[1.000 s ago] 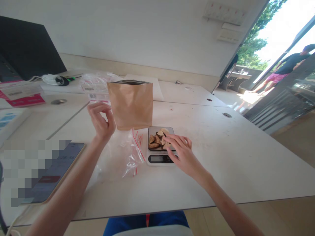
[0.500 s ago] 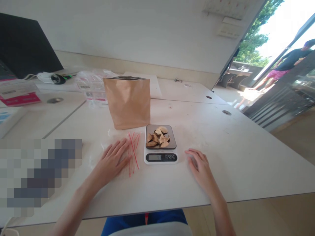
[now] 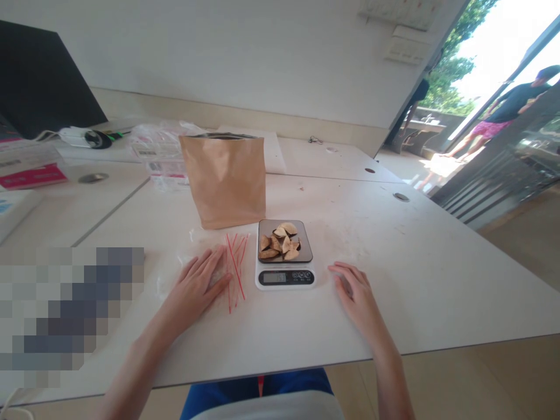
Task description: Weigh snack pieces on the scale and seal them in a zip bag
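A small white kitchen scale (image 3: 284, 276) sits on the white table (image 3: 415, 280), its dark pan piled with several brown dried slices (image 3: 280, 244). Behind it stands an open brown paper bag (image 3: 224, 179). A stack of clear zip bags with red strips (image 3: 231, 269) lies to the left of the scale. My left hand (image 3: 196, 287) rests flat on those bags, fingers spread. To the right of the scale my right hand (image 3: 356, 290) lies flat on the table, empty.
More clear packets (image 3: 160, 149) lie behind the paper bag. A dark monitor (image 3: 41, 81), a pink box (image 3: 28, 172) and cables sit at the far left. A blurred patch covers something at my left. A person (image 3: 511, 114) stands outside at the right.
One second ago my left hand was raised by the bag and my right touched the slices on the scale. Both came down flat on the table and have barely moved since.
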Demonstrator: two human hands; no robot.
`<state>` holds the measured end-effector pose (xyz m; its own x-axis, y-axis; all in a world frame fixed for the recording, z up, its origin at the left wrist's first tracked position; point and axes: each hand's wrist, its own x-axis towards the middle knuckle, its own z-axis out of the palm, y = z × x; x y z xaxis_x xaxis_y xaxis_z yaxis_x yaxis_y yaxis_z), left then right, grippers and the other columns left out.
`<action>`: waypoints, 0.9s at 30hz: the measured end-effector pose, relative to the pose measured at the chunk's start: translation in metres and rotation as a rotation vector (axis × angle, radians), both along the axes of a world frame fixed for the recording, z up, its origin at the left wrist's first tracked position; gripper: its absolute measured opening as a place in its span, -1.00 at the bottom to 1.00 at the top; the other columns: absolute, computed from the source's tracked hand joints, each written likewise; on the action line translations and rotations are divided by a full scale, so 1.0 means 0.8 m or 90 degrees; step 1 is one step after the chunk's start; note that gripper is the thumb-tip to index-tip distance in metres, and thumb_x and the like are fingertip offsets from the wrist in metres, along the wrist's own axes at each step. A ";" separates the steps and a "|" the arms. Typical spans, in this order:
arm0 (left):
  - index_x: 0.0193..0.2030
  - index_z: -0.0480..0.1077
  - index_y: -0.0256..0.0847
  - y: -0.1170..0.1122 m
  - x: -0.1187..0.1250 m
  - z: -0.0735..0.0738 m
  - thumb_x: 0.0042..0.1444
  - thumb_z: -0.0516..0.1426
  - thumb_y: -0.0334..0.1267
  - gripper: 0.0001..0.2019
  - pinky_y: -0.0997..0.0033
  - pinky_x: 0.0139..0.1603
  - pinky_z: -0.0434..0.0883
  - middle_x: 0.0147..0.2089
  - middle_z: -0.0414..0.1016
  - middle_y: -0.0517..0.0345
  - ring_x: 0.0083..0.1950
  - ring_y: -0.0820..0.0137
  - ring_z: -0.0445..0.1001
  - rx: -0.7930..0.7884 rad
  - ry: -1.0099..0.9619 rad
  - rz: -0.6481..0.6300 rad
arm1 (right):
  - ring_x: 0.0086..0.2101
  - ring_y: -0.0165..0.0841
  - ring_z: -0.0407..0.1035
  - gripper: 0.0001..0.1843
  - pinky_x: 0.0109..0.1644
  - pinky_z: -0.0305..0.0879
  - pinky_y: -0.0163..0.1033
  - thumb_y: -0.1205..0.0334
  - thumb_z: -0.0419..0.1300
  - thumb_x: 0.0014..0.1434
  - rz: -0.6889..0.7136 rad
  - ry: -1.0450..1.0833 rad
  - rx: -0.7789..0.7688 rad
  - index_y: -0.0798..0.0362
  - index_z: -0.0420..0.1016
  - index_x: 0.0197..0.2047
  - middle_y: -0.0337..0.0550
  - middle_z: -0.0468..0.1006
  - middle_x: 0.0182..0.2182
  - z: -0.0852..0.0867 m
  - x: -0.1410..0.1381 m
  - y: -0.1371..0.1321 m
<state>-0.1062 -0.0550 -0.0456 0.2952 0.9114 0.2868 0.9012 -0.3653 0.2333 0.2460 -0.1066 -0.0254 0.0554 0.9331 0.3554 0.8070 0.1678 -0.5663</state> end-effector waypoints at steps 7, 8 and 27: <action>0.33 0.17 -0.20 0.001 -0.001 0.009 0.28 -0.16 0.07 -0.41 0.15 0.32 0.15 0.28 0.33 0.01 0.33 0.23 0.23 0.030 -0.051 -0.001 | -0.01 -0.18 0.35 -0.71 0.11 0.28 0.05 0.22 -0.01 0.24 -0.001 -0.002 0.023 0.00 0.50 -0.09 -0.02 0.51 -0.06 -0.007 0.004 0.004; 0.33 0.16 -0.20 0.000 0.000 0.014 0.28 -0.16 0.07 -0.41 0.13 0.32 0.16 0.27 0.35 0.00 0.32 0.21 0.25 0.049 -0.068 0.004 | -0.03 -0.18 0.36 -0.71 0.09 0.28 0.04 0.22 -0.01 0.24 -0.001 -0.003 0.040 0.00 0.51 -0.11 -0.01 0.52 -0.07 -0.007 0.004 0.004; 0.43 -0.14 -0.11 -0.035 0.023 0.080 0.27 0.00 -0.29 -0.38 0.08 0.31 0.19 0.29 0.31 -0.05 0.35 0.22 0.19 0.313 -0.185 -0.218 | -0.41 -0.44 0.41 -0.78 -0.35 0.31 -0.36 0.09 0.10 0.22 0.336 0.424 -0.108 0.06 0.44 -0.26 -0.20 0.53 -0.40 0.113 -0.206 0.014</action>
